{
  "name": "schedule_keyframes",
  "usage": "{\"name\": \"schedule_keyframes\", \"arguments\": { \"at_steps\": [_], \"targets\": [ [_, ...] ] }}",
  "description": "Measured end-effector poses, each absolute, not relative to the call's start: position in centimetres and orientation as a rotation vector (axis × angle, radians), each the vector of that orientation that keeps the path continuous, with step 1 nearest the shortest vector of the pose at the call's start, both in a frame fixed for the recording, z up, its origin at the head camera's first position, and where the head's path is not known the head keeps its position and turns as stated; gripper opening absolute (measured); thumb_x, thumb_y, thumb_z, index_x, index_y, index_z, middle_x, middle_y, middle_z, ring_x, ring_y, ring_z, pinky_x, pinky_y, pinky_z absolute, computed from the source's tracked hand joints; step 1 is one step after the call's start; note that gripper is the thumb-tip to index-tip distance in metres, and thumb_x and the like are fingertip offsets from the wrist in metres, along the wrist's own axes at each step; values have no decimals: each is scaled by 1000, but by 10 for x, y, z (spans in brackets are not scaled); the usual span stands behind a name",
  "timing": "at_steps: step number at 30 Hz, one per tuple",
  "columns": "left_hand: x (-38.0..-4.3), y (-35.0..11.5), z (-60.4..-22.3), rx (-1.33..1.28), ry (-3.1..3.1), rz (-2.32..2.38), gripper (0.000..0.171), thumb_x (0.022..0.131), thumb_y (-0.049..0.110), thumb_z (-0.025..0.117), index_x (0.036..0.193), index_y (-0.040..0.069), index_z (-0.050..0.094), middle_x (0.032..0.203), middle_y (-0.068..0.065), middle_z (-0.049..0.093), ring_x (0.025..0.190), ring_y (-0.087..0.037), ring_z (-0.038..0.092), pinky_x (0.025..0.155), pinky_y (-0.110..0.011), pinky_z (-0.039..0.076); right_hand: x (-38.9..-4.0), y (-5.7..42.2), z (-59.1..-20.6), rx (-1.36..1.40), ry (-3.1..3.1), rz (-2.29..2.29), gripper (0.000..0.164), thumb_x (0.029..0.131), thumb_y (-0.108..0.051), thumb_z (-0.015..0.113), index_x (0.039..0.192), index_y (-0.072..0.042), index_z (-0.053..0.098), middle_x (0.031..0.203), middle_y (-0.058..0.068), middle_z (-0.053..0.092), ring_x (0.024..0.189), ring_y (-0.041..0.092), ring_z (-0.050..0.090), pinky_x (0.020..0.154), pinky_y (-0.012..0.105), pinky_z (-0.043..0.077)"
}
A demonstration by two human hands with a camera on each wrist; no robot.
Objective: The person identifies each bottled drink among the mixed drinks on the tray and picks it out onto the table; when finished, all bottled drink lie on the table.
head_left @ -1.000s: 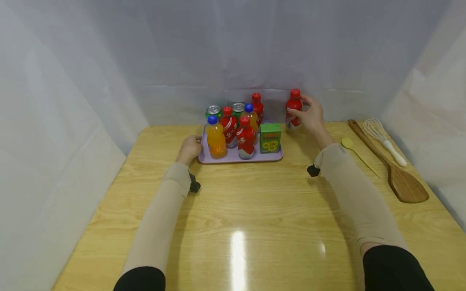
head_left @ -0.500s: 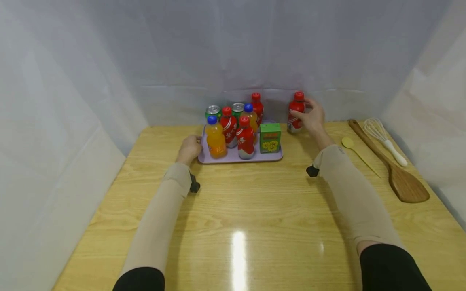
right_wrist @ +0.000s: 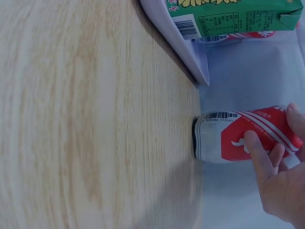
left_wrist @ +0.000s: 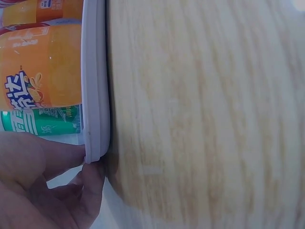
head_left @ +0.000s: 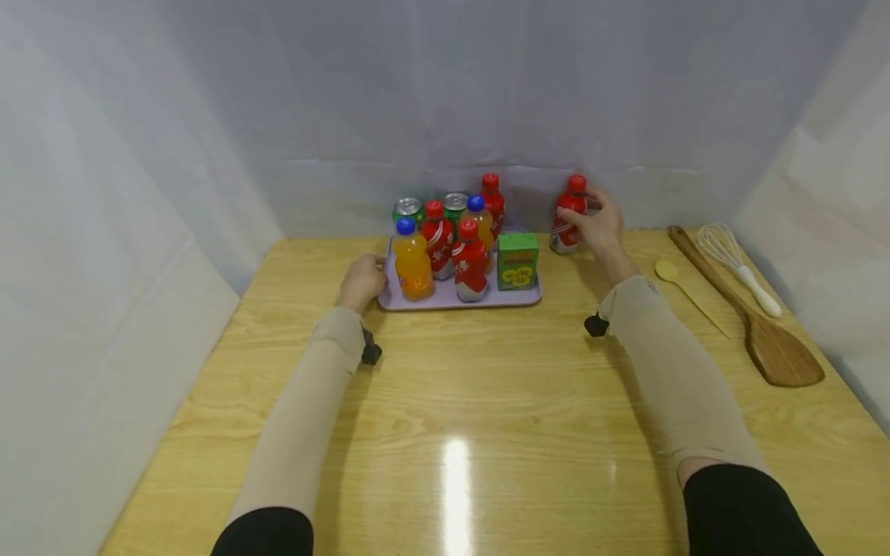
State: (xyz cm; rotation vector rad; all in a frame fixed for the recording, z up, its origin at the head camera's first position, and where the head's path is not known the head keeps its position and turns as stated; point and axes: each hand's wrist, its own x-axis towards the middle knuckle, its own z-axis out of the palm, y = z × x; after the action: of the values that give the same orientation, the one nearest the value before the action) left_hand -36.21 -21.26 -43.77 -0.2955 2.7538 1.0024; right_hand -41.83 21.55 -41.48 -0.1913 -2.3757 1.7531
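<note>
My left hand (head_left: 361, 283) pinches the left end of a lilac tray (head_left: 445, 304); in the left wrist view its thumb and fingers meet at the tray's rim (left_wrist: 94, 95). My right hand (head_left: 601, 232) grips a red-and-white drink bottle (head_left: 570, 207) to the right of the tray. In the right wrist view the bottle's base (right_wrist: 202, 138) is right at the tabletop. On the tray stand several more red bottles (head_left: 470, 266), orange soda bottles (head_left: 413, 266) with blue caps, green cans (head_left: 407, 208) at the back, and a green drink carton (head_left: 518, 262) at the right end.
To the right on the wooden table (head_left: 487, 386) lie a yellow spoon (head_left: 667, 272), a wooden spatula (head_left: 779, 351) and a whisk (head_left: 723, 247) with a white handle. A pale sheet (head_left: 348, 116) hangs right behind the tray.
My right hand has brought the red bottle slightly down and to the right, a little farther from the tray. The left hand keeps its hold on the tray.
</note>
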Motion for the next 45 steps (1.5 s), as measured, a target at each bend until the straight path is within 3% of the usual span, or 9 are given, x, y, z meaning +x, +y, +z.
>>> {"name": "schedule_keyframes", "arguments": {
  "at_steps": [9,17,21,25,30,34,37,41,45],
  "targets": [
    [-362,-214,-433,-278,2758,1059,57,97,2,49,154,4,50,159,-19,51,146,-36,49,124,-51,42,-415,217,-410,-125,-2467,1649,73,99,-32,73,162,-16,40,157,17,51,123,23,56,79,23,60],
    [-364,-214,-436,-253,2762,1080,51,101,7,50,151,-4,50,156,-25,52,144,-39,51,123,-51,43,-408,210,-410,-122,-2432,1461,70,103,-29,66,162,-8,35,147,24,53,131,33,54,109,44,51],
    [-365,-214,-434,-275,2736,1059,52,102,8,50,152,-3,49,157,-23,51,145,-38,50,124,-50,42,-400,201,-406,-182,-2298,1379,63,102,-29,61,157,-10,37,136,19,51,122,27,49,96,34,43],
    [-365,-215,-431,-278,2736,1043,52,102,8,49,152,-2,49,157,-23,51,144,-38,51,123,-50,43,-391,187,-400,-45,-2204,1340,54,102,-24,63,149,-6,46,125,19,52,110,28,48,89,29,40],
    [-363,-215,-430,-272,2728,1037,52,101,6,50,152,-4,50,156,-25,52,140,-38,53,121,-49,46,-379,171,-397,197,-2199,1244,50,100,-18,67,142,4,52,127,28,54,116,37,50,99,41,43],
    [-363,-217,-434,-250,2714,1069,53,99,3,49,152,-6,49,155,-27,52,138,-39,54,119,-48,48,-369,161,-393,328,-2245,1169,52,99,-21,69,143,4,54,123,30,53,114,40,49,98,48,42],
    [-364,-219,-436,-223,2704,1110,53,97,0,49,150,-7,51,153,-27,54,129,-36,58,110,-42,54,-360,153,-390,402,-2307,1129,55,99,-24,70,145,0,55,125,27,53,116,38,50,102,49,43],
    [-362,-220,-437,-227,2698,1157,52,95,-1,52,147,-7,55,144,-29,59,106,-27,64,85,-30,60,-350,140,-391,502,-2421,1096,58,97,-28,71,149,-8,56,136,22,52,125,36,50,110,53,44],
    [-360,-221,-437,-273,2655,1228,51,96,1,54,147,-6,55,145,-28,59,105,-25,64,80,-26,59,-341,128,-395,595,-2523,1039,59,96,-32,70,150,-12,56,138,18,52,124,34,49,106,52,47]
  ]
}}
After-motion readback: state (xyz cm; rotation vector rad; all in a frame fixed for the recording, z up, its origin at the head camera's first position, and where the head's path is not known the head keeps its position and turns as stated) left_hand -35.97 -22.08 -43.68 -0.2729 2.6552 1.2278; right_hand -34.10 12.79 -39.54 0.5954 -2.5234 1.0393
